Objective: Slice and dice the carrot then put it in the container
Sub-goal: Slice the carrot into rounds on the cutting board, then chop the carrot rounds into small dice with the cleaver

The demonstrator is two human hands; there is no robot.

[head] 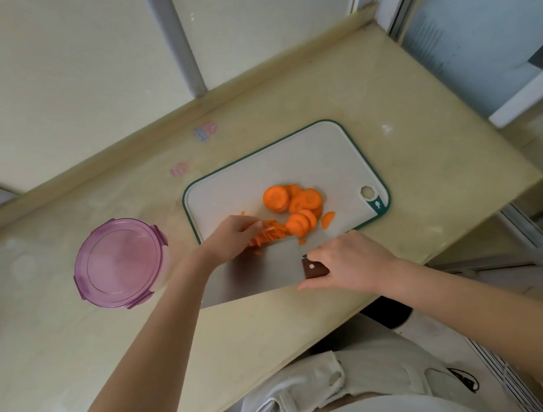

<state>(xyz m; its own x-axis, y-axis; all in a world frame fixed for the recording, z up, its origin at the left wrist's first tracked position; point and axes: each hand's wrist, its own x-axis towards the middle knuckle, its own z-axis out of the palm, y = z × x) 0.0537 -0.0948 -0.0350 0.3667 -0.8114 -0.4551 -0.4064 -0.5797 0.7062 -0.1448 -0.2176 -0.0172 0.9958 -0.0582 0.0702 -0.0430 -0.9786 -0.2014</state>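
The carrot slices (pixel 294 203) are heaped on the right half of the cutting board (pixel 226 191), overlapping one another. A small bundle of carrot strips (pixel 268 234) lies at the board's near edge, just beside them. The strips are pinned under the left hand (pixel 232 237), whose fingers are curled down over the bundle. The knife (pixel 258 273), a broad cleaver, is grasped at its dark handle by the right hand (pixel 350 261), fingers clenched round it, with the blade set against the strips. The container (pixel 165 254) stands on the surface (pixel 411 152) left of the board, apart from it, closed by its purple lid (pixel 118 260).

The cut carrot is judged to be light, stiff and slightly damp, so thin pieces are likely to slide or roll under the blade. A firm hold from above with tucked fingertips is called for while dicing. For the transfer, the pieces are best scooped between the flat of the blade and a cupped hand, once the lid is taken off.
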